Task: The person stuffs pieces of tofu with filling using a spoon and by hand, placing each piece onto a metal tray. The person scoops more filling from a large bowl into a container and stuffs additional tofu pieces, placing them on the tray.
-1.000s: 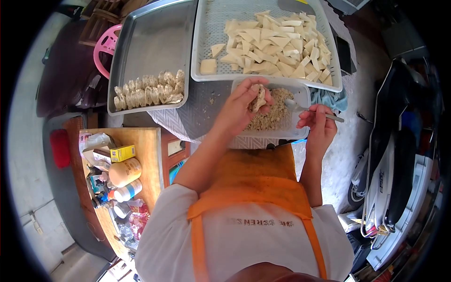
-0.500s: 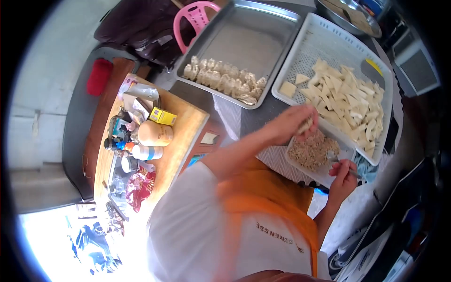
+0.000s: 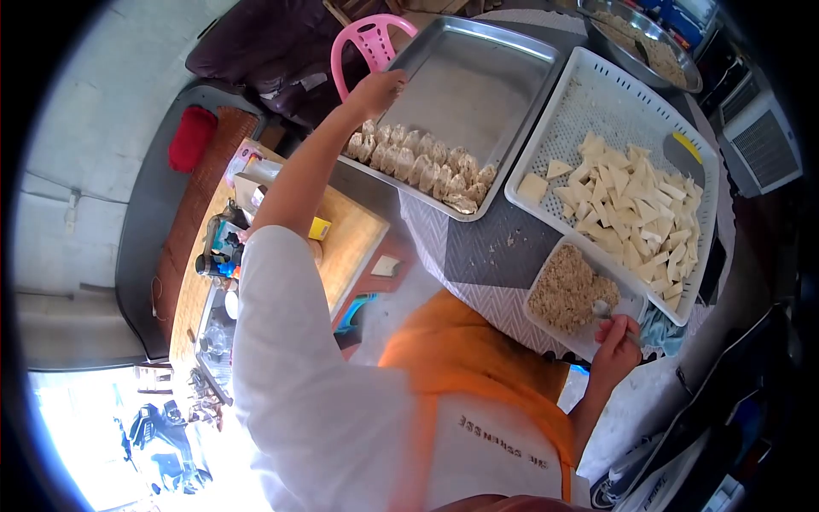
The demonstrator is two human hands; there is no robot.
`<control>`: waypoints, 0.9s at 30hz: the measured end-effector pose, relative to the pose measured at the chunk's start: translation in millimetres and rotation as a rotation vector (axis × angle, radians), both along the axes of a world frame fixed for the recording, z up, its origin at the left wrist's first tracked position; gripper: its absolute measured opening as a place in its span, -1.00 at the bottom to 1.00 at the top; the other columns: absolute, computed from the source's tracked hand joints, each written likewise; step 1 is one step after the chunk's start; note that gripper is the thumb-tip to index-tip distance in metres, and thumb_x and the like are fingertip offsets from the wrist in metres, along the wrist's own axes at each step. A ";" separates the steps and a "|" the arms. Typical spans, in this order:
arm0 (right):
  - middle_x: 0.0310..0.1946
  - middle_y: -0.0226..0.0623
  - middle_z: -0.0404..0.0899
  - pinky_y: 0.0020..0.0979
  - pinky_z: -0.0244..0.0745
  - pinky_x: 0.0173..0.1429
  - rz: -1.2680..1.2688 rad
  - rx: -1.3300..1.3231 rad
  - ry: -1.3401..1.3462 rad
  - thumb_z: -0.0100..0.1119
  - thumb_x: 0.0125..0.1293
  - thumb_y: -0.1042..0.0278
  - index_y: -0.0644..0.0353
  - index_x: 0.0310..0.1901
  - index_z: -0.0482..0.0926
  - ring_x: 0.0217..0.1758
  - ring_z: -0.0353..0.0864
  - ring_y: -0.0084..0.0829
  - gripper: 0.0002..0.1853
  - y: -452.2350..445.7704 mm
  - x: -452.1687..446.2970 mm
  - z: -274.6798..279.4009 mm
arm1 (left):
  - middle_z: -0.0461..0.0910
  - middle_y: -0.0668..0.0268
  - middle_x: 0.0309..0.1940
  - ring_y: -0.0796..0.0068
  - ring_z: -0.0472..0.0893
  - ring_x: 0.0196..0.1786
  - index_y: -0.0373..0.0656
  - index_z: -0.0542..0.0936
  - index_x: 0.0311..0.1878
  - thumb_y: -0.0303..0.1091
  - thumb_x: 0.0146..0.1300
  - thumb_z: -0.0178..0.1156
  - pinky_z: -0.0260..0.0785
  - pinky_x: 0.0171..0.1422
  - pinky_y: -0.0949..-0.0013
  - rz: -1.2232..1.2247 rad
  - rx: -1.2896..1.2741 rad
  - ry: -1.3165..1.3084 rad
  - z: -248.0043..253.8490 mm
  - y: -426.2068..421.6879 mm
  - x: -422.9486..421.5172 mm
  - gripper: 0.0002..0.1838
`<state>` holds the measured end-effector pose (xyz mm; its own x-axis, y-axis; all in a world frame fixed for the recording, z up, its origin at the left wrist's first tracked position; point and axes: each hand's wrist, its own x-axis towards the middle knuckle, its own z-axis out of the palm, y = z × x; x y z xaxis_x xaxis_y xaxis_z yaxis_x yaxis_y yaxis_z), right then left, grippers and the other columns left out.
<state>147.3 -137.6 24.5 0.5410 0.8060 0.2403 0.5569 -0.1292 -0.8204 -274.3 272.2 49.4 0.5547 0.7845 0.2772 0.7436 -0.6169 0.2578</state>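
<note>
My left hand [image 3: 380, 92] is at the left edge of the metal tray [image 3: 465, 77], just beyond the rows of filled pieces [image 3: 418, 158]. Its fingers are closed, and what they hold is mostly hidden. My right hand [image 3: 616, 341] grips a metal spoon [image 3: 601, 309], whose bowl rests at the crumbly filling [image 3: 567, 286] in a clear plastic container [image 3: 634, 303]. Behind that container, a white perforated tray [image 3: 546, 111] bears many pale cut pieces [image 3: 636, 205] and a scraper with a yellow edge [image 3: 685, 149].
A metal bowl [image 3: 640, 51] stands at the back right. Behind the metal tray is a pink chair [image 3: 367, 43]. A wooden table [image 3: 345, 226] with a yellow box [image 3: 319, 228] and bottles is at the left. A blue cloth [image 3: 664, 331] lies beside the plastic container.
The view has turned. My left hand has moved from above the filling container to the far left side of the metal tray. My right hand stays by the container with the spoon.
</note>
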 end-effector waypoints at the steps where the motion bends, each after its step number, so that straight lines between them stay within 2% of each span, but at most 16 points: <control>1: -0.46 -0.34 0.57 -0.56 0.40 -0.51 0.001 0.004 -0.006 -0.07 0.42 0.29 0.40 -0.45 0.57 -0.63 0.48 -0.59 -0.62 0.1 -0.2 -0.2 | 0.56 0.11 -0.28 0.03 0.56 -0.13 -0.15 0.49 -0.14 -0.55 0.06 0.11 0.39 -0.03 0.14 -0.032 0.033 0.042 1.2 5.2 -3.9 -0.75; 4: -0.48 -0.29 0.57 -0.52 0.41 -0.54 -0.013 0.015 0.014 -0.06 0.41 0.32 0.45 -0.44 0.55 -0.63 0.51 -0.52 -0.63 1.3 -1.1 0.2 | 0.52 0.14 -0.26 0.02 0.54 -0.11 -0.15 0.50 -0.20 -0.58 0.04 0.10 0.38 -0.03 0.15 -0.118 0.133 0.081 -9.6 17.2 -12.2 -0.78; 7: -0.50 -0.29 0.57 -0.54 0.41 -0.53 -0.022 0.004 0.035 -0.06 0.41 0.32 0.44 -0.42 0.55 -0.63 0.51 -0.54 -0.65 1.1 -1.0 -1.4 | 0.44 0.18 -0.19 0.06 0.47 -0.02 -0.19 0.42 -0.22 -0.62 0.03 0.15 0.34 0.02 0.16 -0.060 -0.057 0.316 -7.5 16.5 -15.5 -0.77; 10: -0.51 -0.30 0.57 -0.56 0.41 -0.53 -0.035 0.014 0.062 -0.06 0.41 0.34 0.42 -0.41 0.55 -0.63 0.50 -0.57 -0.66 0.5 -0.8 -3.6 | 0.46 0.20 -0.21 0.11 0.45 0.00 -0.18 0.42 -0.26 -0.61 0.04 0.14 0.34 0.00 0.17 -0.062 -0.128 0.425 -12.4 19.7 -23.9 -0.81; 13: -0.51 -0.31 0.56 -0.58 0.41 -0.52 -0.053 0.027 0.112 -0.06 0.40 0.35 0.42 -0.41 0.55 -0.62 0.49 -0.59 -0.68 1.6 -2.3 -2.4 | 0.46 0.23 -0.22 0.15 0.45 -0.01 -0.15 0.42 -0.26 -0.59 0.05 0.13 0.35 -0.01 0.18 -0.141 -0.044 0.543 -13.4 18.5 -35.5 -0.81; 16: -0.52 -0.32 0.56 -0.59 0.41 -0.53 -0.028 0.033 0.070 -0.05 0.40 0.36 0.41 -0.40 0.55 -0.62 0.49 -0.61 -0.69 2.0 -1.7 -1.7 | 0.47 0.24 -0.26 0.17 0.46 -0.01 -0.15 0.41 -0.29 -0.59 0.05 0.13 0.35 -0.04 0.18 -0.255 0.035 0.497 -2.9 11.4 -39.9 -0.83; 22: -0.52 -0.34 0.56 -0.59 0.41 -0.53 -0.041 0.035 0.098 -0.04 0.40 0.36 0.41 -0.40 0.56 -0.62 0.48 -0.61 -0.69 2.5 -2.1 -2.5 | 0.48 0.25 -0.25 0.14 0.47 -0.04 -0.18 0.38 -0.35 -0.62 0.02 0.12 0.35 -0.06 0.17 -0.103 -0.230 0.535 11.9 -5.6 -36.3 -0.84; 27: -0.53 -0.34 0.56 -0.60 0.41 -0.53 -0.037 0.056 0.084 -0.04 0.40 0.36 0.41 -0.38 0.56 -0.62 0.48 -0.62 -0.70 1.5 -1.1 -5.0 | 0.47 0.23 -0.19 0.12 0.47 -0.01 -0.19 0.47 -0.23 -0.64 0.00 0.12 0.36 0.03 0.17 -0.286 -0.197 0.617 1.6 1.6 -55.3 -0.77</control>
